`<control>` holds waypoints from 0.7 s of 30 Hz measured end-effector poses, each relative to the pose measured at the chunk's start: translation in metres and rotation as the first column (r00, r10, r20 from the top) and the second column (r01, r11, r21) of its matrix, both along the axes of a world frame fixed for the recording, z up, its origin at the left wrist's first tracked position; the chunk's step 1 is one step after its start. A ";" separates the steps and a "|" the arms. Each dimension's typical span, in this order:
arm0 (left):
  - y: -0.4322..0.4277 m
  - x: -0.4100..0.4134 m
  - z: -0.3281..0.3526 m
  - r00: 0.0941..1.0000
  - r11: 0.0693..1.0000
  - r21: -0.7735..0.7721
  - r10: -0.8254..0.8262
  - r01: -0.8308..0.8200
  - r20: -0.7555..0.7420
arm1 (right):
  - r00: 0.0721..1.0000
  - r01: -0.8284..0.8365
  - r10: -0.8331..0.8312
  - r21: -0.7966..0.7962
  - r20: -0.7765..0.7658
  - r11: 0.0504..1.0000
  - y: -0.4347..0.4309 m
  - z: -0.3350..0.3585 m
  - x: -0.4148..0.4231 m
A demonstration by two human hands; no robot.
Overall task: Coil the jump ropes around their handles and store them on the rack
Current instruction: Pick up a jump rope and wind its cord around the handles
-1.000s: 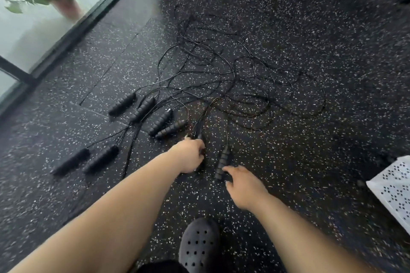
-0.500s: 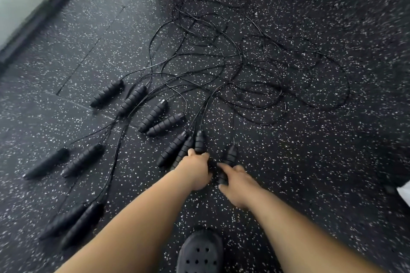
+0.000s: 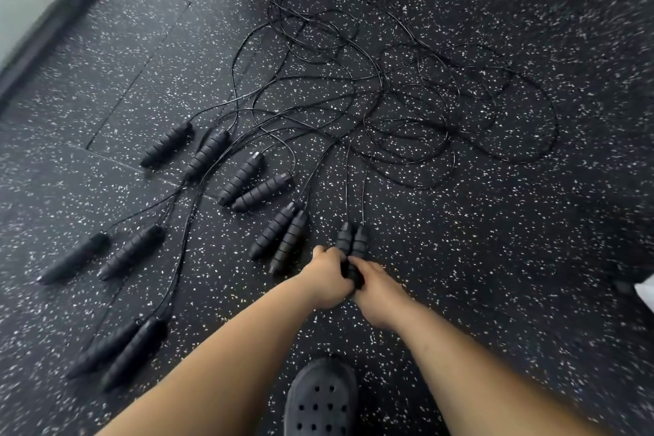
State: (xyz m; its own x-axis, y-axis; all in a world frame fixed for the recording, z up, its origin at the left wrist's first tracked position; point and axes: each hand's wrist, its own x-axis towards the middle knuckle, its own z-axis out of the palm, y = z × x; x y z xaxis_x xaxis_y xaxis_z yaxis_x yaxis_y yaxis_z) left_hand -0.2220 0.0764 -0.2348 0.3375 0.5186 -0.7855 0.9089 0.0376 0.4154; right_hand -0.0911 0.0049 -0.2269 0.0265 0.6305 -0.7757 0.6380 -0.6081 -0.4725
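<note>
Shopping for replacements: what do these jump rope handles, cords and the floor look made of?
Handles: likely matte black foam, judging by ribbed, soft-looking rings. Cords: thin, glossy, perhaps plastic-coated cable. Floor: probably rubber tiles, dark with white flecks and visible seams.

Left hand (image 3: pixel 327 278) and right hand (image 3: pixel 378 294) grip paired handles (image 3: pixel 352 241); cords (image 3: pixel 389 99) seemingly tangled beyond.

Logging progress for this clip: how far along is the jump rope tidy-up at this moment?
Done: nothing is coiled, and no rack shows. In hand: left hand and right hand grip one pair of handles side by side. Left: its cord, plus five other handle pairs and the tangled cords on the floor.
</note>
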 end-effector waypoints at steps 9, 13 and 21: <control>0.019 -0.002 0.005 0.947 0.947 -0.025 0.321 -0.320 0.026 | 0.914 0.404 -0.386 0.176 -0.128 0.898 -0.015 0.001 0.001; 0.017 0.006 0.033 0.902 0.905 -0.051 0.426 -0.423 0.067 | 0.818 0.571 -0.530 0.194 -0.225 0.798 -0.017 0.026 -0.001; 0.014 0.052 0.155 0.863 0.889 -0.046 0.454 -0.456 0.219 | 0.643 0.756 -0.614 0.250 -0.458 0.605 -0.020 0.133 0.020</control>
State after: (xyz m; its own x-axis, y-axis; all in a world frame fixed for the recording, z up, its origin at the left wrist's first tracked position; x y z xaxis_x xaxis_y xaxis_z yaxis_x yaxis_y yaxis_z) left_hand -0.1696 0.0906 -0.0797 0.2244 0.6618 -0.7153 0.6780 0.4212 0.6024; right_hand -0.0711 -0.0156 -0.0939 0.3972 0.7587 -0.5164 -0.1081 -0.5201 -0.8473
